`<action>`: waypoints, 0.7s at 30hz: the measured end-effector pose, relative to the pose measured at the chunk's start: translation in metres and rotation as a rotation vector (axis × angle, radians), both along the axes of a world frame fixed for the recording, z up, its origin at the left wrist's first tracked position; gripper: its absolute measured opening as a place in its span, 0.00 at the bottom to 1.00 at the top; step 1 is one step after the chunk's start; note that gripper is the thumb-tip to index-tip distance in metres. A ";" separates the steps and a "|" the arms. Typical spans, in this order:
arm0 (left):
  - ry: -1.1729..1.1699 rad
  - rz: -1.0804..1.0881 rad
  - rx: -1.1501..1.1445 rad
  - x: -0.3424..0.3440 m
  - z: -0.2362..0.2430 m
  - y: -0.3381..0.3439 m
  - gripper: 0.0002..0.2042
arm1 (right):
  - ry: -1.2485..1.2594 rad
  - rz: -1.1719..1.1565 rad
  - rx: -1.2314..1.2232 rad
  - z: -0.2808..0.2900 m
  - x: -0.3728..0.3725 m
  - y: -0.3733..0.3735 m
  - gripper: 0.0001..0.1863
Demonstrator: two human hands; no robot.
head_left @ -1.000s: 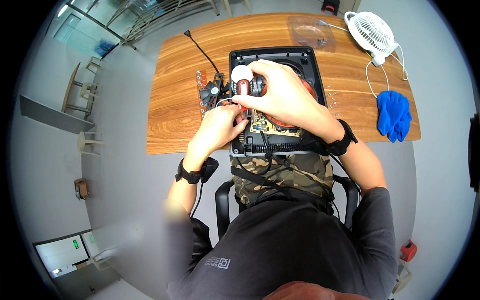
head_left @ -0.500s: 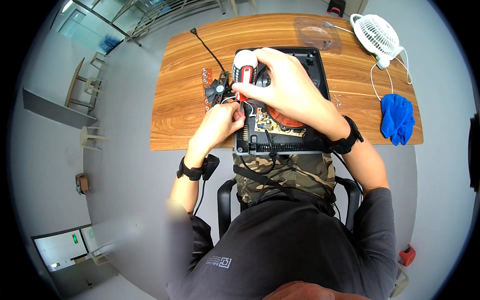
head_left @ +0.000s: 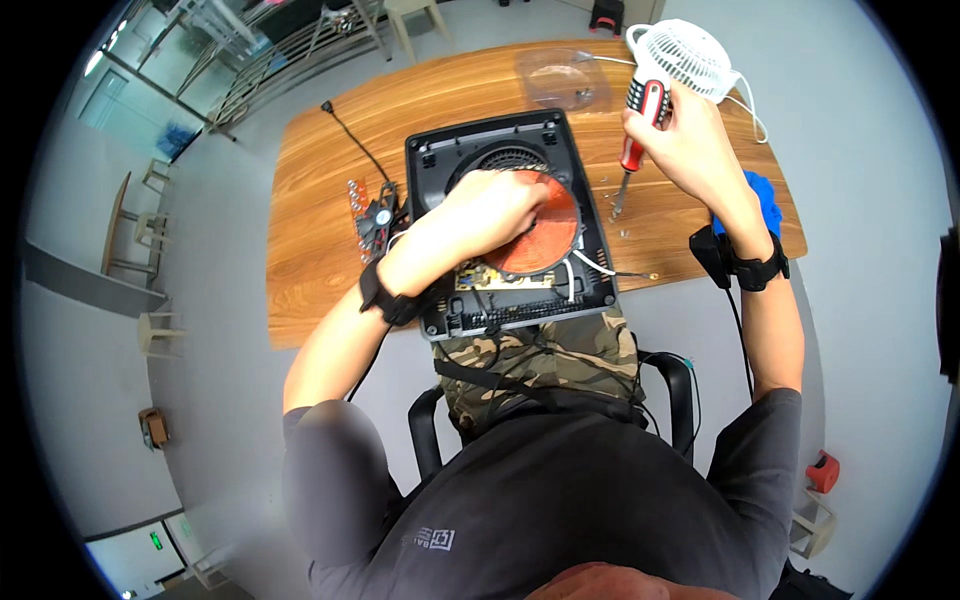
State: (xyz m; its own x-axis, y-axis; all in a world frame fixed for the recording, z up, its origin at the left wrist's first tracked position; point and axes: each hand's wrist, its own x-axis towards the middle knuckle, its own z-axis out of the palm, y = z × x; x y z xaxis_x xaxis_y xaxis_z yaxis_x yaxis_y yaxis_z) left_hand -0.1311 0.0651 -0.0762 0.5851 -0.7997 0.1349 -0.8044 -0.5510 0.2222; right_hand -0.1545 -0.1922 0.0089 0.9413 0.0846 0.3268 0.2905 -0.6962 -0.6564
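My right hand (head_left: 695, 140) grips a red, white and black screwdriver (head_left: 648, 108) to the right of the opened black appliance housing (head_left: 430, 185). The shaft points down at several small screws (head_left: 625, 233) on the tabletop. Across the housing reaches my left hand (head_left: 495, 208), its fingers curled at a round copper-coloured coil (head_left: 550, 240); whatever they pinch is hidden. White leads run out from the coil over the housing's right edge. Part of a tan circuit board (head_left: 520, 282) shows below the coil.
A small black fan (head_left: 378, 218) and an orange strip with screws (head_left: 355, 196) lie left of the housing. A black plug cable (head_left: 350, 132) stretches behind them. Farther right are a clear plastic tray (head_left: 560, 82), a white fan (head_left: 690, 55) and a blue cloth (head_left: 765, 200).
My right hand has carried the screwdriver from the housing's left side to the loose screws at the right. My left hand has moved from the housing's left edge onto the coil.
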 end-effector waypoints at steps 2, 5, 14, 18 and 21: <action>0.034 -0.111 0.020 0.020 0.000 -0.041 0.04 | 0.042 -0.047 -0.071 -0.007 0.000 -0.024 0.15; 0.006 -0.166 0.054 0.050 -0.014 -0.098 0.06 | 0.087 -0.075 -0.103 -0.025 0.001 -0.047 0.18; -0.032 -0.080 0.328 0.116 -0.079 -0.176 0.10 | 0.343 -0.096 -0.355 -0.134 0.026 -0.114 0.23; 0.005 -0.039 0.361 0.128 -0.085 -0.180 0.09 | 0.356 -0.066 -0.398 -0.158 0.034 -0.123 0.21; 0.020 -0.037 0.376 0.130 -0.086 -0.183 0.09 | 0.403 -0.047 -0.449 -0.172 0.044 -0.128 0.23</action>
